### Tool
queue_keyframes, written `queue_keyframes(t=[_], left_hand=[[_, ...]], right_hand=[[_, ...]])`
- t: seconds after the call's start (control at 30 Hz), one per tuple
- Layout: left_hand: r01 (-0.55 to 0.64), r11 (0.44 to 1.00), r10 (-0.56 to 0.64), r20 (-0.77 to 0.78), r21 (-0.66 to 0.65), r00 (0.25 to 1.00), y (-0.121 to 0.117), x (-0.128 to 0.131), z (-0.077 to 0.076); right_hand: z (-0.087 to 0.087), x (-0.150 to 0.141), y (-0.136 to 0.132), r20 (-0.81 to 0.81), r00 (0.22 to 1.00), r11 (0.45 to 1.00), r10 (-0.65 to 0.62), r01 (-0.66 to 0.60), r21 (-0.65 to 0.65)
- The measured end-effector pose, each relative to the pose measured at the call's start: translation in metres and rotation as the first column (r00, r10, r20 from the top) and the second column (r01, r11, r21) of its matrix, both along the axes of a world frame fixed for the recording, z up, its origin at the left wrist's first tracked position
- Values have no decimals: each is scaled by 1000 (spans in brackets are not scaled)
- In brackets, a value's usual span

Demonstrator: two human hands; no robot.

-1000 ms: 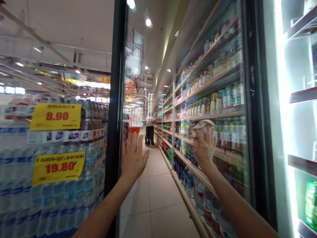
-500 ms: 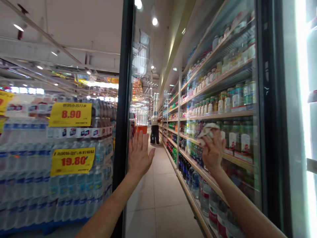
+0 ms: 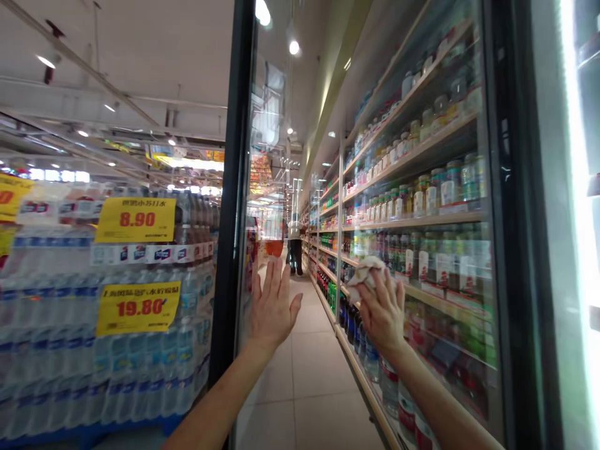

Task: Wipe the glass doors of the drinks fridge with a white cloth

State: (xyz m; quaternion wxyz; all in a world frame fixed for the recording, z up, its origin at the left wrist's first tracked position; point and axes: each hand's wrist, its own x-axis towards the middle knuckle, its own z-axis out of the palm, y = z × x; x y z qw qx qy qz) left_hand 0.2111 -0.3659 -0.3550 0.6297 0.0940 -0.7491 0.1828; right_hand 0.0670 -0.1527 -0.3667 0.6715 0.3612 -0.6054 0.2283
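A tall glass door (image 3: 314,350) with a black frame (image 3: 230,187) stands in front of me. Flat against the glass near its left side rests my left hand (image 3: 274,306), fingers stretched and holding nothing. My right hand (image 3: 382,306) presses a whitish cloth (image 3: 368,273) to the pane, right of the middle. The cloth is bunched under the fingers, so part of it is hidden. Shelves of bottled drinks (image 3: 422,194) show through or in the glass behind the right hand; some of this may be reflection.
Shrink-wrapped water bottles (image 3: 140,356) are stacked at the left, with yellow price signs (image 3: 135,220) on them. A tiled aisle floor (image 3: 319,375) runs away beyond the glass. Far down it stands a person (image 3: 294,244). A bright light strip (image 3: 574,187) glows at the right.
My right hand has moved left and down across the glass with the cloth. The left hand sits slightly lower and further right in view, still flat.
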Motion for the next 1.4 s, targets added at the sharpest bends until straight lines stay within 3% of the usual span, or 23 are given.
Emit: queue_keyframes(t=[0.07,0.1,0.17,0.23,0.3,0.33,0.4,0.47,0.5,0.6,0.7,0.77,0.83,0.9,0.93,1.0,1.07,1.1,1.17,1.23,1.3,1.33,1.4], left_hand=[[-4,1000,4,5,4,1000,2,0,-1],[-3,1000,3,7,8,1000,2,1,-2],[0,1000,0,7,19,1000,4,1,-1],[2,999,-2,3,35,1000,7,0,-1],[2,999,-1,-11,51,1000,9,-2,-1],[4,998,-3,-16,55,1000,9,-3,-1],[15,999,-14,-27,48,1000,9,-3,-2],[32,999,-31,-30,32,999,8,-3,-3],[40,999,-40,-26,29,999,7,-3,-3],[48,998,-47,-17,36,999,9,-3,-6],[55,998,-55,19,6,998,14,-3,-10],[69,997,-67,55,-34,996,17,-3,-14],[81,995,-76,71,-64,995,18,-2,-18],[84,994,-78,76,-73,994,17,-1,-22],[85,994,-79,79,-72,994,17,-1,-23],[85,995,-81,79,-56,994,18,-2,-26],[87,996,-84,67,-32,994,22,-4,-30],[91,996,-89,68,-25,994,24,-5,-33],[111,993,-108,89,-29,990,28,-6,-38],[135,989,-128,118,-53,985,30,-6,-43],[151,986,-142,119,-72,983,31,-6,-48],[154,985,-145,111,-79,983,32,-6,-50],[157,983,-148,92,-92,985,34,-10,-53]], right_hand=[[-7,0,4,-64,995,989,82,-73,132],[-8,-8,14,-63,994,990,88,-80,119],[-2,-30,41,-4,999,995,43,-43,-89],[10,-45,58,111,994,917,16,29,-397],[19,-42,52,179,984,864,11,80,-498],[20,-34,43,179,984,900,-2,80,-429],[13,-16,22,119,992,988,-34,51,-144],[0,-7,13,54,998,996,-39,35,81],[-6,-9,16,42,998,994,-42,37,100],[-14,-29,40,130,989,979,-70,93,-180],[-10,-34,42,286,957,880,-55,181,-438],[-14,-20,24,266,961,931,-73,162,-329],[-25,-5,9,151,985,995,-80,88,-52],[-37,-3,10,62,996,992,-63,55,118],[-41,-8,18,61,996,993,-72,66,103],[-43,-23,39,152,982,984,-115,134,-119],[-43,-31,52,278,953,910,-121,218,-353],[-44,-29,50,311,943,887,-116,239,-394],[-52,-14,34,293,948,927,-123,215,-307],[-66,4,13,208,971,993,-114,113,21],[-76,11,4,122,991,988,-59,40,151],[-77,8,6,111,993,993,-51,38,111],[-68,-4,22,159,986,987,-47,70,-144]])
